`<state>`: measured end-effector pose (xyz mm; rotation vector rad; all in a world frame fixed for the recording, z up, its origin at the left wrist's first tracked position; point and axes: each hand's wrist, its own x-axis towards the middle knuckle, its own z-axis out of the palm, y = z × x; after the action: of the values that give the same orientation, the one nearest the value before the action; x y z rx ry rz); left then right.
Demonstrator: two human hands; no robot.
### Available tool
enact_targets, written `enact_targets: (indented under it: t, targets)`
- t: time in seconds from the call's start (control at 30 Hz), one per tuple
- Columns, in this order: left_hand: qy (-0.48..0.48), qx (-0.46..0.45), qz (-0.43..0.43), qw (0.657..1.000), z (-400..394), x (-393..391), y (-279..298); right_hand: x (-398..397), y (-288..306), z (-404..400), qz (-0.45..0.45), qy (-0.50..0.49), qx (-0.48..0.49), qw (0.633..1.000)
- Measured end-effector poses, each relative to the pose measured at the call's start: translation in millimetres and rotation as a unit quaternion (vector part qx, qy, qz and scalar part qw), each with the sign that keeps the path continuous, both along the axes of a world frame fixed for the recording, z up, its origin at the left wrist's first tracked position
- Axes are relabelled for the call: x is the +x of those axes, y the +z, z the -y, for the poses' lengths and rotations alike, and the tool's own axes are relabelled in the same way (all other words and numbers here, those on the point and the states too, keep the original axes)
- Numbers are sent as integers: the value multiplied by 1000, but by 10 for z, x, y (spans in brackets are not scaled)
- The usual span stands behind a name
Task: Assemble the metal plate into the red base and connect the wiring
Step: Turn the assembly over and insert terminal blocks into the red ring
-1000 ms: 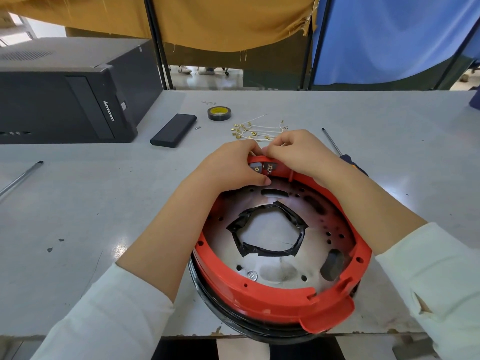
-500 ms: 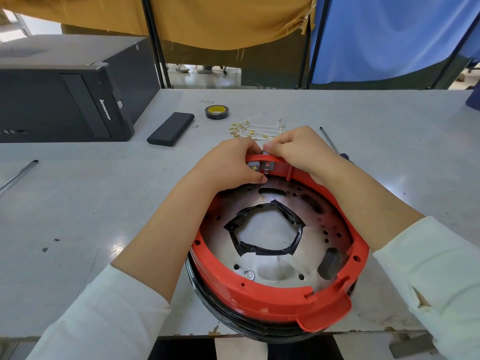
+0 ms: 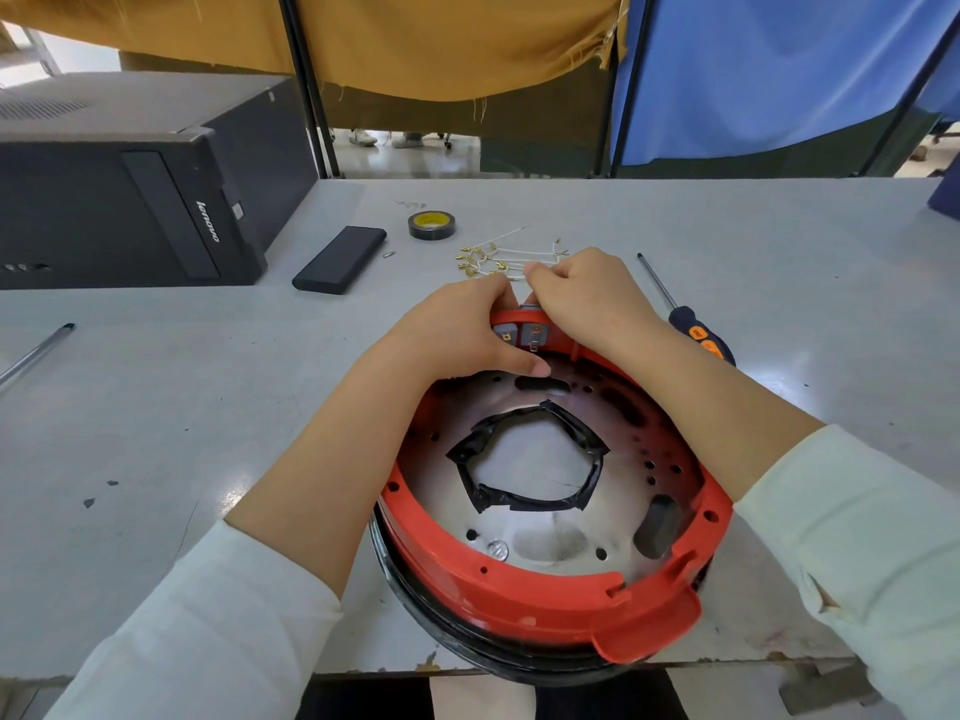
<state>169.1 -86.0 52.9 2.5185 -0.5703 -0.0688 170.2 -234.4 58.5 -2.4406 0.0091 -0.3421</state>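
Head view. Grey table [image 3: 156,407], scuffed, with yellow and blue curtains hung behind on black poles. Black PC case [image 3: 119,200] at far left; a flat black block [image 3: 340,258] just beside it. Tape roll [image 3: 431,225] further back. A loose bundle of white wires [image 3: 506,257] with brass terminals lies beyond the hands. Screwdriver [image 3: 685,314] to the right of the right forearm, a metal rod [image 3: 36,350] at the left edge.

Red base [image 3: 519,589] sits at the near table edge, on a black ring. Metal plate [image 3: 545,532] lies inside the base, with a centre hole edged in black tape.

Both hands work at the far rim of the base, by two small grey terminals. Left hand [image 3: 457,335]: fingers curled over the rim, thumb lying inside just above the plate, so it grips the base. Right hand [image 3: 587,298]: fingers curled at the rim top, fingertips bunched as in a pinch; what they hold is hidden, cannot tell. The hands nearly touch. White sleeves on both forearms.
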Motion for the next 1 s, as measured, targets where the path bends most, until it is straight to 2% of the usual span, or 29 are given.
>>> enact_targets:
  t: [0.4,1.0]
  targets:
    - [-8,-6,17,1000,2,18,16,50,-1,-15,7,-11,5,1000]
    - [-5,3,19,1000,16,56,-18,51,-27,-9,15,8,-39,999]
